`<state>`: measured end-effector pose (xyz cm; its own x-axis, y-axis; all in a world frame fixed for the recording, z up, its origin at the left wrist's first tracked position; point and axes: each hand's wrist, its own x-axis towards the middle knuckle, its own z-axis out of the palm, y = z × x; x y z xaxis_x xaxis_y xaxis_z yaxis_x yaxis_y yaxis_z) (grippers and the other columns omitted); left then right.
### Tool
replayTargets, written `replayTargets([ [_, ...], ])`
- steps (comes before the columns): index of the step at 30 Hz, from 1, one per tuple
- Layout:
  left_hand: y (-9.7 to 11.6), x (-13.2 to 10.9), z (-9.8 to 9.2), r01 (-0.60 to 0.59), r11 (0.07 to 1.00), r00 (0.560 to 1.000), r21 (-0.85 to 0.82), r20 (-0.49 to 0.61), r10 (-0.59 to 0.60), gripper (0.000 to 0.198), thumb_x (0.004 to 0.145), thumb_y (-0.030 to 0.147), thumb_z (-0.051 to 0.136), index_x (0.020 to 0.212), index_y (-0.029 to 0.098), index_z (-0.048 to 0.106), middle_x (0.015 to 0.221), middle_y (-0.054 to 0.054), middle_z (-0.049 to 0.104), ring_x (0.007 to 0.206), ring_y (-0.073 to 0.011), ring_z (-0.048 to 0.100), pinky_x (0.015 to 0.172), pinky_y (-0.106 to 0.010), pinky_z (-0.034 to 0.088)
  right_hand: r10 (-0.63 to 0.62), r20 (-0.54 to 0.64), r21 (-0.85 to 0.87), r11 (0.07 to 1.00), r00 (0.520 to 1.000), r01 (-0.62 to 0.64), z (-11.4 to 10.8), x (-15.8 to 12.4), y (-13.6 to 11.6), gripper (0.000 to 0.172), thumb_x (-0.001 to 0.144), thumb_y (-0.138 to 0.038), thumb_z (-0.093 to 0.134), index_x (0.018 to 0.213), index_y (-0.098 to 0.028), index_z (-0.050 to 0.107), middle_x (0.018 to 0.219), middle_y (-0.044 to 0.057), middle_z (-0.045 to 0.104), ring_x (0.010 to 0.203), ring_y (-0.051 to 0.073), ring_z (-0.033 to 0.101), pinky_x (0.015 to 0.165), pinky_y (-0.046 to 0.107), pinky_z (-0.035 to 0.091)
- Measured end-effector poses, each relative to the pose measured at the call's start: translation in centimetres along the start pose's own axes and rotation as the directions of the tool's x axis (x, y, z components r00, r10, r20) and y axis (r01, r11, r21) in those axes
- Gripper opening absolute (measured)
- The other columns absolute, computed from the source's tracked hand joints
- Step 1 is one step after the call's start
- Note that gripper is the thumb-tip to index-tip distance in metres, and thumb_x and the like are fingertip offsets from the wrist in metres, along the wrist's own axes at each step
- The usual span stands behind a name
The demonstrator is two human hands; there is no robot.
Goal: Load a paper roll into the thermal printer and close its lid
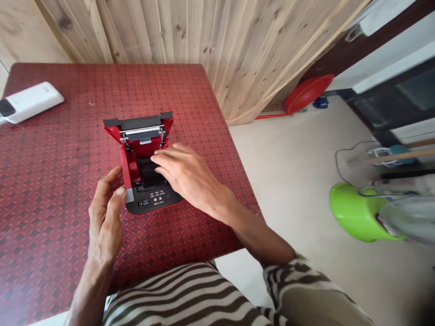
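A small red and black label printer [154, 198] sits on the table with its lid [142, 124] raised, showing a metal bar across the lid. My left hand [108, 208] grips the printer's left side, thumb at the front left corner and fingers along the red wall. Over the uncovered compartment reaches my right hand [190, 176], its fingers stretched out, tips at the black inside [147, 170]. The right thumb is hidden, and so is whatever lies beneath that palm. Icons and small buttons mark the black front panel.
The red patterned table [61, 181] stands against a wooden plank wall [163, 31]. A white handheld device [36, 102] lies at its far left. On the floor to the right are a green plastic object [353, 213], a red basin [307, 93] and a cable.
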<state>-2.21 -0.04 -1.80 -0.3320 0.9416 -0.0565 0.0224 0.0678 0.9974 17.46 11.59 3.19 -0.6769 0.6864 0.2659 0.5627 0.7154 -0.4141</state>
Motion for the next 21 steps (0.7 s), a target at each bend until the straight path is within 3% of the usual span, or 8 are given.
replayTargets([
  [3,-0.5,0.3,0.5,-0.04,0.998,0.997,0.049,-0.063,0.044,0.049,0.107,0.051,0.066,0.151,0.029,0.069,0.144,-0.008,0.074,0.134,-0.0306,0.068,0.119,-0.047,0.053,0.008,0.239,-0.182,0.983,0.971,0.037,0.6,3.7,-0.7,0.021,0.111,-0.01,0.059,0.11,-0.014,0.08,0.111,0.014,0.085,0.114,0.029,0.078,0.106,0.047,0.059],
  [9,-1.0,0.4,0.8,-0.075,0.987,0.99,0.14,-0.105,0.09,0.059,0.103,0.06,0.071,0.149,0.023,0.068,0.135,-0.011,0.076,0.122,-0.0283,0.071,0.105,-0.041,0.058,0.017,0.428,-0.255,0.962,0.903,0.102,0.1,5.8,-2.0,0.035,0.11,-0.003,0.047,0.114,-0.01,0.08,0.121,0.02,0.083,0.125,0.033,0.074,0.105,0.046,0.056],
  [14,-1.2,0.7,0.8,-0.055,0.988,0.991,0.143,-0.11,0.071,0.063,0.1,0.064,0.072,0.147,0.022,0.069,0.13,-0.011,0.077,0.108,-0.0254,0.073,0.091,-0.038,0.059,0.03,0.425,-0.273,0.957,0.905,0.097,-0.2,5.5,-1.8,0.036,0.109,-0.002,0.045,0.124,-0.008,0.077,0.125,0.022,0.08,0.122,0.032,0.074,0.099,0.044,0.057],
  [17,-1.3,0.7,0.9,-0.056,0.991,0.992,0.124,-0.106,0.07,0.062,0.101,0.062,0.072,0.147,0.021,0.068,0.132,-0.011,0.078,0.111,-0.0254,0.073,0.093,-0.037,0.058,0.085,0.441,-0.284,0.958,0.893,0.049,-0.5,5.5,-2.3,0.032,0.105,-0.002,0.052,0.124,-0.009,0.076,0.124,0.021,0.08,0.117,0.031,0.076,0.092,0.041,0.058],
  [21,-1.3,0.7,0.9,-0.063,0.99,0.992,0.128,-0.101,0.076,0.06,0.102,0.06,0.071,0.147,0.021,0.068,0.135,-0.011,0.077,0.116,-0.0263,0.072,0.096,-0.037,0.057,0.091,0.398,-0.289,0.957,0.913,0.031,-1.0,5.2,-3.5,0.033,0.108,-0.003,0.047,0.124,-0.009,0.075,0.12,0.021,0.081,0.114,0.03,0.077,0.089,0.04,0.058],
])
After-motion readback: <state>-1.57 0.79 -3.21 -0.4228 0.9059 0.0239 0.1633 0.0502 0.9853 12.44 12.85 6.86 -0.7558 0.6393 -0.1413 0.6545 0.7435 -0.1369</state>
